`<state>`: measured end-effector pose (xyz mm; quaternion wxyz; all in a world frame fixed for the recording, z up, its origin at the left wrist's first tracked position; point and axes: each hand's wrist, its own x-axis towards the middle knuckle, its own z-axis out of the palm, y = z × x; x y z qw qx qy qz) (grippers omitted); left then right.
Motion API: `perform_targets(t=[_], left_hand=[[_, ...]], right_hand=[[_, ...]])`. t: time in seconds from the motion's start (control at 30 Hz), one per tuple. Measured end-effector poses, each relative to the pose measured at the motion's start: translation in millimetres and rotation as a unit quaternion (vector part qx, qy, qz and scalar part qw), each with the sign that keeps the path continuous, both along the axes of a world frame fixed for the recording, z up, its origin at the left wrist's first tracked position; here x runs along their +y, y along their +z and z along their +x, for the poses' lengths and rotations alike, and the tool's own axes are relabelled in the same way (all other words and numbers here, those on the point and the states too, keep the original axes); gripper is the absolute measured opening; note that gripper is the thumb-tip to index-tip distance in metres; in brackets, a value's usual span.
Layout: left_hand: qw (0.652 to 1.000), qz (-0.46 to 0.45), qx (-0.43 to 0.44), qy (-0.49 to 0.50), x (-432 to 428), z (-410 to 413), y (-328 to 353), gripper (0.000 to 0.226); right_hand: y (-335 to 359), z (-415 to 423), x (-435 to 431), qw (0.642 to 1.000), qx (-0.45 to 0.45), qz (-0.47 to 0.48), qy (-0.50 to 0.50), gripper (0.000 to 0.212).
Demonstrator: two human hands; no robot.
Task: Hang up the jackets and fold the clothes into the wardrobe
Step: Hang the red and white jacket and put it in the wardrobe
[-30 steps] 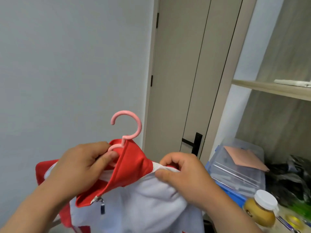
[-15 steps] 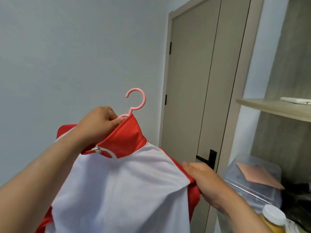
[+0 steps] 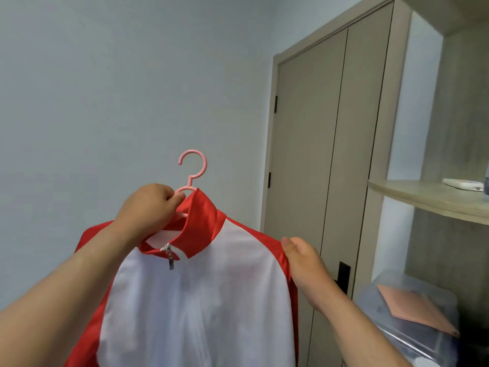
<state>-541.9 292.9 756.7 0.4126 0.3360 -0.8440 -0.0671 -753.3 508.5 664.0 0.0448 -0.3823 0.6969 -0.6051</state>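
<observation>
- Jacket (image 3: 198,300) (red collar and sleeves, white front, zipped to the neck): hangs on a pink hanger (image 3: 194,168), held up in the air before a pale wall, just left of a beige door (image 3: 317,154).
- Left hand (image 3: 150,207): fingers curled tight round the hanger's neck below the hook, at the collar. It bears the garment's weight.
- Right hand (image 3: 301,260): thumb laid on the red shoulder seam, the other fingers hidden behind the cloth. It appears to pinch the shoulder's edge.
- Step in hand, as judged: hanging a jacket. The garment sits on the hanger and its shoulder is being squared over the hanger's arm.
- Next move, as judged: carry the jacket to a wardrobe rail (none is in view here), with the hook kept free and its open side turned to the rail. The right hand would let go or steady the cloth.
- At right: a wooden shelf (image 3: 428,200) above a clear lidded box (image 3: 412,313).
</observation>
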Motion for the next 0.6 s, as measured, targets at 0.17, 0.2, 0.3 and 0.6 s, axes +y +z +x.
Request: perform_targets(t=[0.17, 0.2, 0.3, 0.6], left_hand=[[1.000, 0.025, -0.004, -0.002, 0.8, -12.8, 5.4, 0.053], [1.000, 0.026, -0.003, -0.006, 0.7, -14.6, 6.2, 0.054], [0.999, 0.021, -0.006, -0.039, 2.6, -19.6, 7.0, 0.051], [0.989, -0.006, -0.070, -0.132, 5.9, -42.3, 5.3, 0.040]], right_hand=[[1.6, -13.1, 4.6, 0.989, 0.140, 0.034, -0.029, 0.027], [2.9, -14.0, 4.0, 0.987, 0.153, 0.041, -0.021, 0.029], [12.2, -16.0, -2.8, 0.974, 0.213, 0.073, -0.038, 0.019], [20.4, -11.8, -42.1, 0.954, 0.263, 0.131, 0.066, 0.004]])
